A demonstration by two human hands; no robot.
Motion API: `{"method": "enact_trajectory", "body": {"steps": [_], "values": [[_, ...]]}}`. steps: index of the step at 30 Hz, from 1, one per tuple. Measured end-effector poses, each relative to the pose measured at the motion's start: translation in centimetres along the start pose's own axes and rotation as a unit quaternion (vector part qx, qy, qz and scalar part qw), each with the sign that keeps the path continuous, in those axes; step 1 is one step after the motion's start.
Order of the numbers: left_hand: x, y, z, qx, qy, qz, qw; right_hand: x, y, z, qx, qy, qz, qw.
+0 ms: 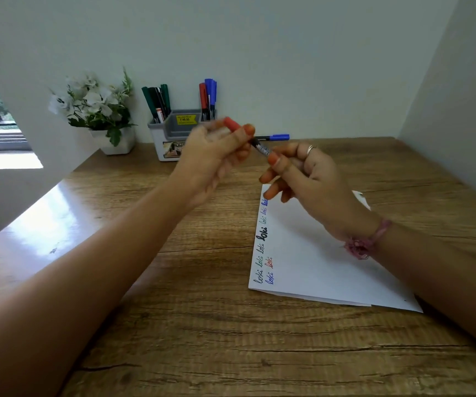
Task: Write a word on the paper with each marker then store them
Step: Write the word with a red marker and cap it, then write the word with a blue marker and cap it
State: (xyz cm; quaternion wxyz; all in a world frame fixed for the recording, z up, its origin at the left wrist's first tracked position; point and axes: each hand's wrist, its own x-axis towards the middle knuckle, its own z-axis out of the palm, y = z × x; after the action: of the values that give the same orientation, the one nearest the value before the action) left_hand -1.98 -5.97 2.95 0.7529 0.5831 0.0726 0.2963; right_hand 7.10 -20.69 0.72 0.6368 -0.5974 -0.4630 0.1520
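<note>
- Head view: both hands are raised above the wooden desk (202, 325), close together, joined by one red marker (259, 147).
- Left hand (216, 156) is closed around the marker's red end (231, 123); that hand is blurred, so it can't be told whether cap & barrel are joined or apart.
- Right hand (311, 179) is pinched on the dark barrel w/ thumb & fingers; a ring is seen on one finger, a pink thread band (365, 242) at the wrist.
- Paper (317, 262) is laid flat on the desk below the right hand, angled; its far corner is hidden by the hand.
- Words "loki" are written along the paper's left edge in black, blue & red (269, 262); one is in thick black strokes (262, 233).
- Grey-white organizer (162, 138) is stood at the back by the wall, partly hidden behind the left hand; yellow sticker on its front.
- Green & black markers (156, 101) are stored upright in its left compartment; one red & several blue markers (208, 96) in the right.
- One blue-capped marker (277, 137) is left lying on the desk by the wall, just right of the organizer.
- White pot of artificial flowers (96, 110) is stood left of the organizer.
</note>
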Motion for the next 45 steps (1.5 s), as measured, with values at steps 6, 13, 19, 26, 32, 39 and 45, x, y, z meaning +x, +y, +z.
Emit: {"method": "enact_trajectory", "body": {"steps": [6, 13, 19, 26, 32, 39, 45], "values": [[3.8, 1.2, -1.6, 0.0, 0.13, 0.027, 0.991, -0.5, 1.8, -0.6, -0.276, -0.12, 0.03, 0.953], [11.2, 5.1, -4.7, 0.077, 0.297, 0.189, 0.933, -1.5, 2.6, 0.0, -0.459, -0.172, -0.006, 0.871], [14.9, 3.9, -6.0, 0.245, 0.316, 0.233, 0.887, -1.6, 2.8, 0.0, -0.473, -0.167, -0.022, 0.865], [16.7, 1.5, -6.6, 0.405, 0.261, 0.154, 0.863, -1.5, 3.0, 0.1, -0.477, -0.166, -0.034, 0.862], [16.6, 0.0, -6.7, 0.468, 0.263, 0.122, 0.835, -1.6, 3.0, 0.2, -0.48, -0.167, -0.038, 0.86], [16.4, -2.5, -2.3, 0.649, 0.055, 0.283, 0.704, -1.6, 3.1, 0.2, -0.482, -0.17, -0.032, 0.859], [17.8, -8.1, -0.4, 0.739, -0.05, 0.072, 0.669, -1.5, 3.4, 0.1, -0.484, -0.166, -0.046, 0.858]]}}
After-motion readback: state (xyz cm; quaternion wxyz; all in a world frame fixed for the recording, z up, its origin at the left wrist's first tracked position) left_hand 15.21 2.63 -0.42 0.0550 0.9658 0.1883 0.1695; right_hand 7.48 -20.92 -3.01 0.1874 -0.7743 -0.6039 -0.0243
